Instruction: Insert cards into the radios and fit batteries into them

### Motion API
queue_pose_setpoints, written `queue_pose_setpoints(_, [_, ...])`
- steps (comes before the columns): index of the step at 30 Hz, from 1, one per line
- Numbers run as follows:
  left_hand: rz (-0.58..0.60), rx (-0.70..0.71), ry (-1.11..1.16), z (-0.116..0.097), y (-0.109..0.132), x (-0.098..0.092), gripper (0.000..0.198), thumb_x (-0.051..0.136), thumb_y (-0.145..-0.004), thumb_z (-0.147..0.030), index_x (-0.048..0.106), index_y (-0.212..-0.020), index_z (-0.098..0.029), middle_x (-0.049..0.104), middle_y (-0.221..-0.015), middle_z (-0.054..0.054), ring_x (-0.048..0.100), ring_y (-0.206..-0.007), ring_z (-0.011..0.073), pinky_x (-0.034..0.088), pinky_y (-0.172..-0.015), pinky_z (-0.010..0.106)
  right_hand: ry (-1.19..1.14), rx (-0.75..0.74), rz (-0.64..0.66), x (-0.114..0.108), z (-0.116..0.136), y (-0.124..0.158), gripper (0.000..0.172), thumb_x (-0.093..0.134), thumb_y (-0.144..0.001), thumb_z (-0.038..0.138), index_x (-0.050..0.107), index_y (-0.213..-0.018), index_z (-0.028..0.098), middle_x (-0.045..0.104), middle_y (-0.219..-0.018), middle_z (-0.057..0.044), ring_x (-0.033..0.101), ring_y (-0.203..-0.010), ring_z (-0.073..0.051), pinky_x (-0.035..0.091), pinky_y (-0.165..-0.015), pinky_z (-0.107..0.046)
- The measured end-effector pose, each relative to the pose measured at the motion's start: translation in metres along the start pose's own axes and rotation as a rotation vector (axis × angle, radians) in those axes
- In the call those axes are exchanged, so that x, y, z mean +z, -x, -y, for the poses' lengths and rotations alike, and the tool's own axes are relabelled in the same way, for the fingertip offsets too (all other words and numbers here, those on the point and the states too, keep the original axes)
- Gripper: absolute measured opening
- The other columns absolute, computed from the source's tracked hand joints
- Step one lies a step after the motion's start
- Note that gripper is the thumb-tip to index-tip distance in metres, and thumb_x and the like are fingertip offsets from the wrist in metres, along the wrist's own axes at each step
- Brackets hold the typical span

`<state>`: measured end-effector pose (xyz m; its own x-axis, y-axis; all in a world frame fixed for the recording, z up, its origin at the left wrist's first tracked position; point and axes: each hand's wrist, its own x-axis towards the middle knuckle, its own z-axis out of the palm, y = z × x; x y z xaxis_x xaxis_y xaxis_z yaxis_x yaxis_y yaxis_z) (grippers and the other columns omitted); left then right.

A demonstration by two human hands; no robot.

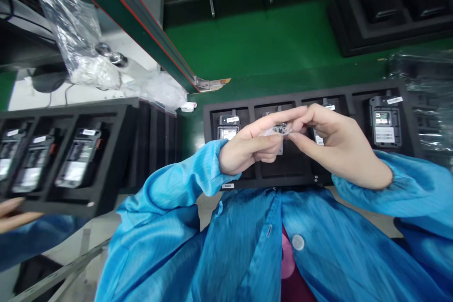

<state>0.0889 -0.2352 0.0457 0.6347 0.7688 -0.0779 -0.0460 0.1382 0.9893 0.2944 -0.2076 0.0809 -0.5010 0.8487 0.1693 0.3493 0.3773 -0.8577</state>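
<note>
My left hand (253,144) is closed around a small clear plastic bag (272,131), its thumb lying over it. Something small and dark shows through the plastic, too little to name. My right hand (334,144) pinches the bag's right end between thumb and fingertips. Both hands hover over a black foam tray (286,180) with handheld radio-like devices in its compartments. One device (229,125) sits left of my hands, and another (385,122) lies at the right. Two more between them are partly covered by my hands.
At the left, another black tray (106,198) holds several similar devices, and a co-worker's hand (16,214) touches its front edge. Plastic bags (88,68) lie behind it. A green metal post (141,23) slants across the upper left. A further foam tray (389,33) stands at the back right.
</note>
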Motion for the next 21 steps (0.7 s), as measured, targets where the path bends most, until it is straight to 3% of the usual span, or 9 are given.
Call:
queue_pose_setpoints(4, [-0.001, -0.031, -0.224, -0.002, 0.0, -0.002, 0.062, 0.013, -0.108, -0.036, 0.005, -0.168, -0.021, 0.026, -0.059, -0.008, 0.024, -0.048, 0.0113, 0.037, -0.049, 0.027, -0.099, 0.077, 0.024, 0.004, -0.001, -0.001, 0.012, 0.071, -0.087, 0.025, 0.06, -0.091, 0.023, 0.067, -0.086, 0.0, 0.065, -0.076, -0.013, 0.058, -0.071, -0.029])
queue_pose_setpoints(7, [-0.005, 0.002, -0.085, -0.003, 0.0, -0.002, 0.063, 0.021, -0.106, -0.035, 0.011, -0.167, -0.023, 0.014, -0.062, -0.008, 0.02, -0.048, 0.011, 0.034, -0.048, 0.026, -0.082, 0.082, 0.048, 0.006, 0.0, -0.004, 0.008, 0.07, -0.089, 0.027, 0.065, -0.091, 0.023, 0.069, -0.086, 0.0, 0.067, -0.077, -0.014, 0.058, -0.071, -0.03])
queue_pose_setpoints(10, [-0.008, 0.025, 0.023, -0.003, 0.001, -0.003, 0.064, 0.029, -0.105, -0.038, 0.018, -0.166, -0.025, 0.014, -0.061, -0.008, 0.02, -0.049, 0.0112, 0.033, -0.049, 0.027, 0.015, 0.013, 0.03, 0.004, 0.001, -0.004, 0.006, 0.069, -0.09, 0.025, 0.065, -0.087, 0.022, 0.069, -0.083, 0.0, 0.065, -0.074, -0.014, 0.054, -0.068, -0.03])
queue_pose_setpoints(13, [-0.063, -0.033, 0.032, 0.001, 0.001, -0.003, 0.064, 0.03, -0.103, -0.039, 0.025, -0.165, -0.024, 0.031, -0.058, -0.007, 0.025, -0.049, 0.011, 0.033, -0.05, 0.028, 0.196, -0.152, 0.026, 0.001, 0.002, -0.001, 0.006, 0.067, -0.092, 0.019, 0.063, -0.089, 0.022, 0.068, -0.087, -0.001, 0.064, -0.081, -0.015, 0.052, -0.076, -0.033])
queue_pose_setpoints(16, [-0.154, -0.079, 0.15, 0.008, 0.0, -0.003, 0.062, 0.039, -0.099, -0.037, 0.04, -0.159, -0.022, 0.056, -0.069, -0.002, 0.035, -0.052, 0.0093, 0.031, -0.05, 0.026, 0.37, -0.314, 0.059, -0.002, 0.004, 0.006, 0.008, 0.066, -0.092, 0.017, 0.061, -0.094, 0.022, 0.066, -0.091, -0.002, 0.061, -0.086, -0.017, 0.048, -0.08, -0.037])
queue_pose_setpoints(21, [-0.246, -0.178, 0.373, 0.015, -0.002, -0.002, 0.055, 0.059, -0.09, -0.037, 0.059, -0.143, -0.019, 0.07, -0.095, 0.004, 0.041, -0.052, 0.0043, 0.028, -0.046, 0.022, 0.484, -0.36, 0.164, -0.002, 0.007, 0.015, 0.011, 0.065, -0.093, 0.016, 0.057, -0.099, 0.022, 0.067, -0.093, -0.003, 0.061, -0.088, -0.019, 0.048, -0.081, -0.04])
